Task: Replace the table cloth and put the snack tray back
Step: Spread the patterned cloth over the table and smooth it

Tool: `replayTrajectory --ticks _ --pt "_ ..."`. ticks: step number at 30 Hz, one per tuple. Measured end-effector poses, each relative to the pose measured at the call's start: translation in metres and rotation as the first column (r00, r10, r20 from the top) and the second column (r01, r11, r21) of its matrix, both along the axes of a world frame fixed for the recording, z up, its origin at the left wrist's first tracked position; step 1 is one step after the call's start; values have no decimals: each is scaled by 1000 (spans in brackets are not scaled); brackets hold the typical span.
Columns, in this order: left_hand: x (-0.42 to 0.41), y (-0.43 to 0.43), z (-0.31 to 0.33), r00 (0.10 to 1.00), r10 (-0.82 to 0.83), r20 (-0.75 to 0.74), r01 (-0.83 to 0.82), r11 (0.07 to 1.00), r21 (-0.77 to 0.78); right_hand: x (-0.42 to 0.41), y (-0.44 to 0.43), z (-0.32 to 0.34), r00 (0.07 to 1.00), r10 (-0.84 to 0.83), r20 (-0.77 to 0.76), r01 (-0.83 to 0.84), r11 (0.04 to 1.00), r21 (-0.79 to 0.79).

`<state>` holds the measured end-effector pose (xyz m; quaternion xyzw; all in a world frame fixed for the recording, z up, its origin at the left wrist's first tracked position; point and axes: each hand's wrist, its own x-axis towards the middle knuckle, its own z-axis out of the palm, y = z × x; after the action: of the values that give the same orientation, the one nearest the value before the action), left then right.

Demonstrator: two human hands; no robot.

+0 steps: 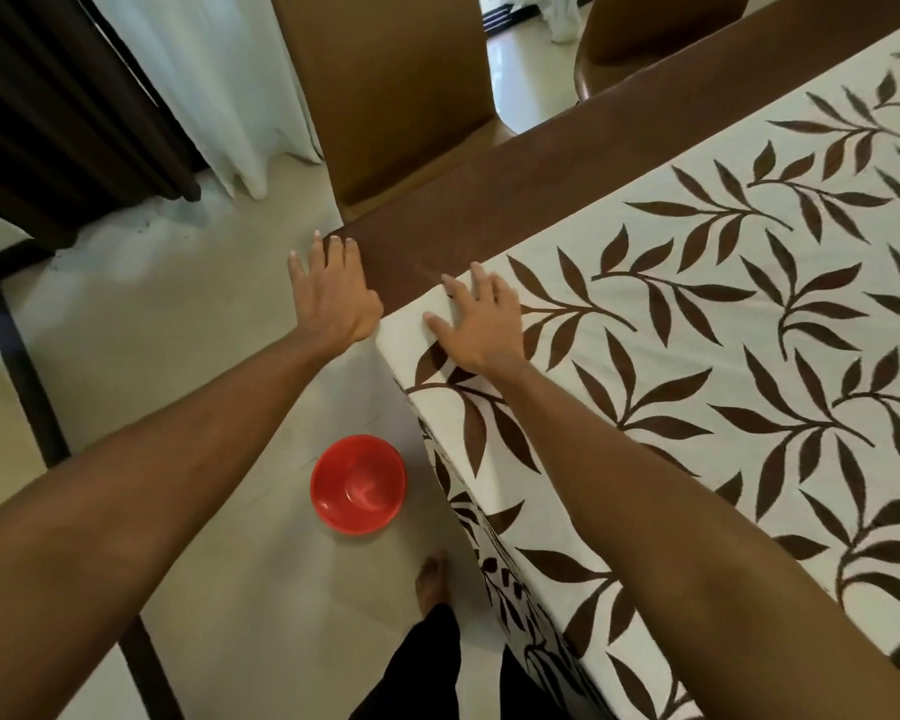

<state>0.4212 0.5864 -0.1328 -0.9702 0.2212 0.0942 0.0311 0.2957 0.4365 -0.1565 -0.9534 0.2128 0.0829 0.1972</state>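
**Both hands flat at the table's corner**

A cream table cloth printed with brown leaf sprigs [697, 356] covers most of the dark brown wooden table [489, 189], its edge hanging down beneath the right forearm. The right hand [476, 324] lies on the cloth's corner, fingers spread and pressed flat. The left hand [333, 293], fingers also spread, rests at the bare table corner just beside it. Below the left hand, a round red plastic bowl [358, 484] sits on the pale floor.
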Motion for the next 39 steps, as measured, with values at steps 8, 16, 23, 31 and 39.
replayTrajectory --ticks 8,16,23,31,39 --pt "-29 -56 -21 969 -126 -210 97 985 -143 -16 -52 13 856 -374 358 312 924 221" --pt "-7 -47 -33 973 -104 -204 92 993 -67 -54 -55 -23 956 -291 -41 282 946 -157" --pt "39 -34 -28 967 -64 -246 63 998 -13 -28 -65 -11 984 -145 -108 136 987 -80" --pt "-12 -24 -26 996 -32 -89 17 986 -167 -92 -13 -13 994 -103 41 107 988 -113" --pt "-99 -1 -47 960 -276 -45 262 945 -196 -208 48 -9 924 381 13 -379 922 -84"
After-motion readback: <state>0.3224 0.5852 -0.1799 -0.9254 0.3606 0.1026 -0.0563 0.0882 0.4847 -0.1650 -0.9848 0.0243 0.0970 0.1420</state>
